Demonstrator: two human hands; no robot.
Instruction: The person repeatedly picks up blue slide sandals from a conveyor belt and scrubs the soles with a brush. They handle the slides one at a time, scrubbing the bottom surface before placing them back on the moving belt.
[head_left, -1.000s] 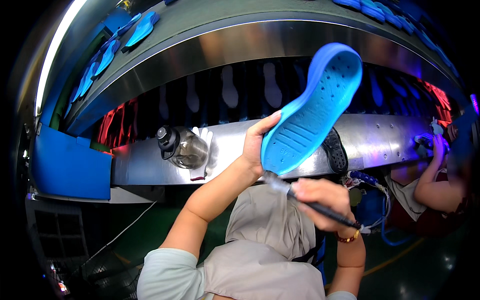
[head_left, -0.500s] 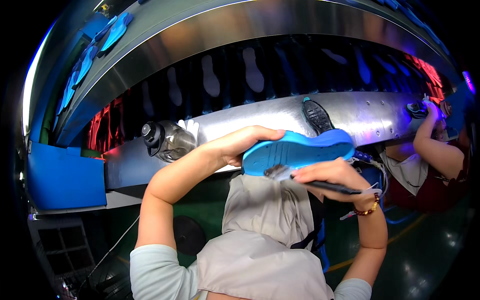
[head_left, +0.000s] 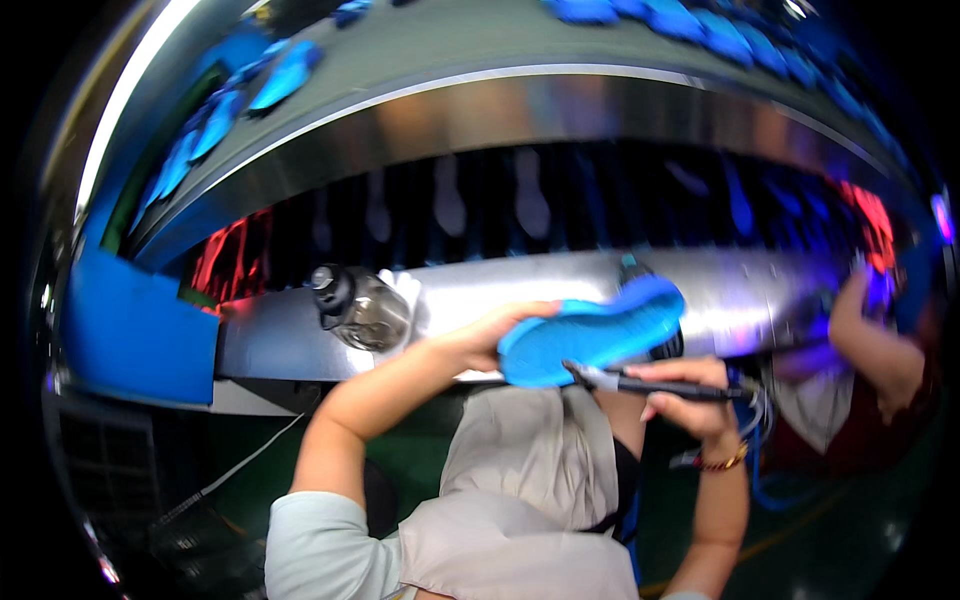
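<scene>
A blue shoe sole (head_left: 590, 340) is held up in front of me, its hollow face tilted toward me. My left hand (head_left: 505, 330) grips its left end, the fingers partly hidden behind it. My right hand (head_left: 690, 395) is closed around the black handle of a brush (head_left: 597, 377). The dark bristle tip meets or hovers at the sole's near edge; contact is hard to tell in the blur. Behind the raised sole, a black shoe sole (head_left: 632, 268) lies on the metal ledge, mostly covered from view.
A clear bottle with a black lid (head_left: 365, 315) stands on the metal ledge (head_left: 450, 285), something white behind it. Beyond is a dark opening glowing red at both ends. Above runs a conveyor belt (head_left: 420, 85) carrying blue soles (head_left: 285, 75). Another person's arm (head_left: 870, 345) is at right.
The view has shifted, so the bench sits lower in the picture. The blue sole has tilted, showing more of its hollow. My right hand has drawn back slightly with the brush.
</scene>
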